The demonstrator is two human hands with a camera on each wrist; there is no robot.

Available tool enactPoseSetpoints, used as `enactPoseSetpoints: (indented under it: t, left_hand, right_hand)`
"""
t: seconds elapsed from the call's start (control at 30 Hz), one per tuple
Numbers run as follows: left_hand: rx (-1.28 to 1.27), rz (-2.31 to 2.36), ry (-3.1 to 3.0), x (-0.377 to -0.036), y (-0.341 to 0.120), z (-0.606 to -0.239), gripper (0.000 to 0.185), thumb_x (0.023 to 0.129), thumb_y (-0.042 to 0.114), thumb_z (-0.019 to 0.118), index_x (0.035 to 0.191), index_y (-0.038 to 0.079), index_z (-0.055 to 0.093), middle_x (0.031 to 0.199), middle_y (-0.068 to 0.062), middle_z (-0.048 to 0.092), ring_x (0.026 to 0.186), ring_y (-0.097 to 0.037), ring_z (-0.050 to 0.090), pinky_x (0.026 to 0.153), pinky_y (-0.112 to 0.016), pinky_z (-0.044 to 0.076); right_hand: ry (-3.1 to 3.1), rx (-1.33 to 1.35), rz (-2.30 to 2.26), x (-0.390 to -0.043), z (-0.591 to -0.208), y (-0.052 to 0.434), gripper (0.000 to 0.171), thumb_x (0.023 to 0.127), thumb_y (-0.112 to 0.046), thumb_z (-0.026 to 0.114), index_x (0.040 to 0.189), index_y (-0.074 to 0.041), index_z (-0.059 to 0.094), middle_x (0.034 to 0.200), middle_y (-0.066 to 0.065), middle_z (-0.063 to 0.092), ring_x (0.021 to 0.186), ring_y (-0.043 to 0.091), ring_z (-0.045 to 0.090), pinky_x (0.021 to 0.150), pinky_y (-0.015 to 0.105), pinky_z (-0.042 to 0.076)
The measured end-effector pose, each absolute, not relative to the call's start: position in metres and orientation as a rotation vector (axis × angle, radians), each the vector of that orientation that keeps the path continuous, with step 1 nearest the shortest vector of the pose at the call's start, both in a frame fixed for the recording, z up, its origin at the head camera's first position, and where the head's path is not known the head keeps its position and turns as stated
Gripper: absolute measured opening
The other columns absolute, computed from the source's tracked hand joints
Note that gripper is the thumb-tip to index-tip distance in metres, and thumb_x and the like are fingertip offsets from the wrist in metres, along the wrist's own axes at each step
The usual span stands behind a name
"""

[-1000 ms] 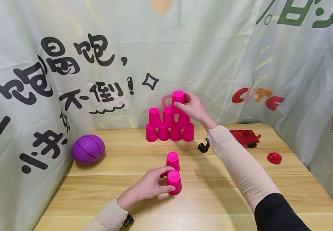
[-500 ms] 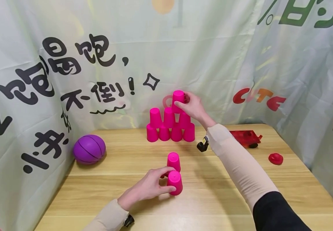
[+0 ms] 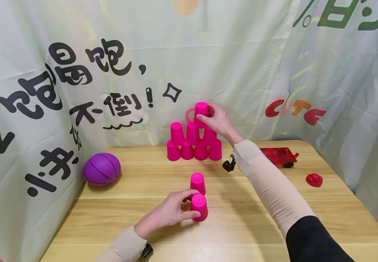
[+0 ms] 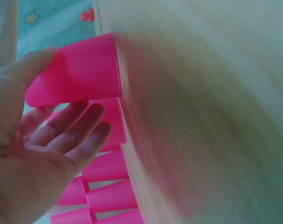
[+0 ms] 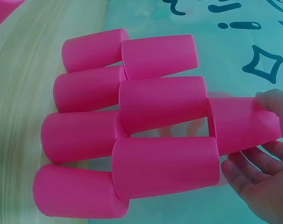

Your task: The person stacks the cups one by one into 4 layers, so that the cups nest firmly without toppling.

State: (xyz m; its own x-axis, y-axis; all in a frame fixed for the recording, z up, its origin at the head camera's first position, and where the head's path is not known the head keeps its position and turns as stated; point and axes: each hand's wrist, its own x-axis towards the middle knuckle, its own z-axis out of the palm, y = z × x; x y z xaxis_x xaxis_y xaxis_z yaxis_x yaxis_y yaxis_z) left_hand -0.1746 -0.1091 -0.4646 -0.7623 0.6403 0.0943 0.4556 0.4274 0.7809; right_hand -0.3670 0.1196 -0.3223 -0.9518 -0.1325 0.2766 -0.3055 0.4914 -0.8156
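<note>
Upside-down pink plastic cups form a stack at the back of the table, with several in the bottom row (image 3: pixel 187 151) and three in the middle row (image 3: pixel 177 133). My right hand (image 3: pixel 220 122) holds a cup (image 3: pixel 201 111) between thumb and fingers; in the right wrist view this cup (image 5: pixel 244 122) sits across the two right-hand middle cups. Nearer to me, my left hand (image 3: pixel 167 211) pinches another upside-down cup (image 3: pixel 199 208) standing on the table. Its thumb is on the cup's near side. Just behind stands one more cup (image 3: pixel 197 182), partly hidden.
A purple ball (image 3: pixel 102 169) lies at the table's left edge. Toward the right are a red toy vehicle (image 3: pixel 279 157), partly behind my right sleeve, and a small red object (image 3: pixel 314 179). A printed curtain (image 3: pixel 235 72) hangs directly behind the cup stack.
The cup in my right hand has shifted very slightly left relative to the stack below. My left hand keeps its hold on the near cup. The head view has turned a little.
</note>
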Motion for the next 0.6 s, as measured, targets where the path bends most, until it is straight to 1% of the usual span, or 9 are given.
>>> enactPoseSetpoints:
  t: [0.3, 0.5, 0.6]
  left_hand:
    - [0.947, 1.250, 2.462, -0.174, -0.107, -0.464, 0.052, 0.093, 0.033, 0.083, 0.139, 0.028, 0.061, 0.124, 0.013, 0.072, 0.114, -0.005, 0.069, 0.106, -0.038, 0.058]
    - [0.953, 1.228, 2.483, -0.173, -0.107, -0.466, 0.052, 0.092, 0.031, 0.084, 0.138, 0.027, 0.062, 0.123, 0.012, 0.072, 0.113, -0.004, 0.068, 0.104, -0.034, 0.058]
    - [0.961, 1.226, 2.492, -0.172, -0.108, -0.467, 0.052, 0.091, 0.029, 0.085, 0.138, 0.026, 0.062, 0.122, 0.012, 0.072, 0.113, -0.005, 0.068, 0.103, -0.033, 0.059]
  right_hand:
    - [-2.568, 0.368, 1.454, -0.366, -0.324, 0.125, 0.063, 0.097, -0.033, 0.075, 0.151, -0.010, 0.051, 0.134, 0.015, 0.066, 0.119, 0.033, 0.063, 0.101, 0.047, 0.057]
    - [-2.572, 0.337, 1.489, -0.357, -0.324, 0.134, 0.073, 0.095, -0.037, 0.076, 0.157, -0.013, 0.045, 0.148, 0.015, 0.058, 0.133, 0.034, 0.056, 0.107, 0.053, 0.054]
    - [-2.570, 0.323, 1.483, -0.351, -0.326, 0.141, 0.076, 0.094, -0.038, 0.076, 0.158, -0.012, 0.043, 0.152, 0.016, 0.054, 0.138, 0.037, 0.052, 0.109, 0.056, 0.053]
